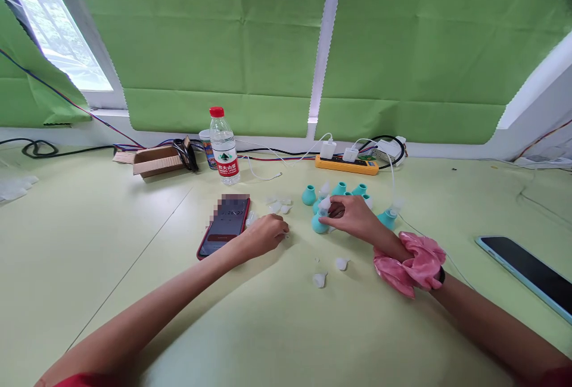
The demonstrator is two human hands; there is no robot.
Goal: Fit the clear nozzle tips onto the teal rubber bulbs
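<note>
My right hand pinches a translucent white nozzle-like piece between thumb and finger, on top of a teal bulb-shaped silicone piece that stands on the table. My left hand rests on the tabletop with its fingers curled together; whatever is under its fingertips is too small to name. Behind my right hand stand several more teal bulbs, some carrying white pieces. Another teal bulb is beside my right wrist. Two loose translucent pieces lie nearer to me, and several more lie beyond my left hand.
A red-cased phone lies left of my left hand, and another phone at the right edge. Towards the window are a water bottle, a paper cup, an open cardboard box and an orange power strip with cables.
</note>
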